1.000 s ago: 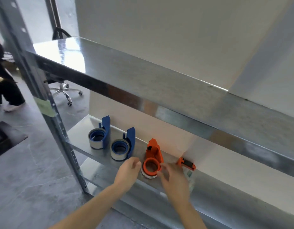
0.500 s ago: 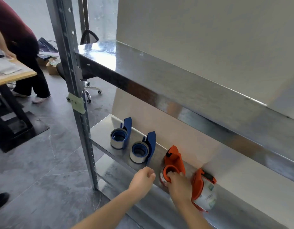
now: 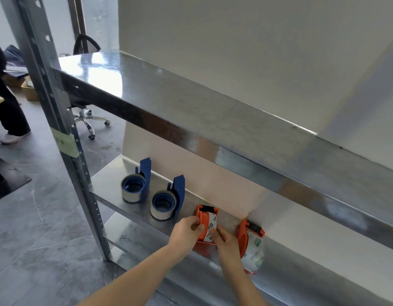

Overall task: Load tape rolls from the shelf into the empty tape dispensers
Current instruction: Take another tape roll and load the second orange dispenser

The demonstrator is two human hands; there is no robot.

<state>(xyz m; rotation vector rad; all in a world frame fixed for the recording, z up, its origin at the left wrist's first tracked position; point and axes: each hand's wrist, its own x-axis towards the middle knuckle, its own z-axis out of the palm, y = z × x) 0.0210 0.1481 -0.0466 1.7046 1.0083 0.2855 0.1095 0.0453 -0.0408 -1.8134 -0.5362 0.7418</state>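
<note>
An orange tape dispenser with a roll in it stands on edge on the lower metal shelf. My left hand grips its left side. My right hand holds its right side, over the white printed tape. A second orange dispenser with a printed roll stands just to the right, against the wall. Two blue dispensers, each holding a roll, lie flat further left on the same shelf.
An upper metal shelf juts out over the lower one. The rack's upright post stands at the left. Beyond it are an office chair and a person's legs on the grey floor.
The orange dispenser has been turned from lying flat to standing on edge, and both hands now grip it. The view has shifted slightly right.
</note>
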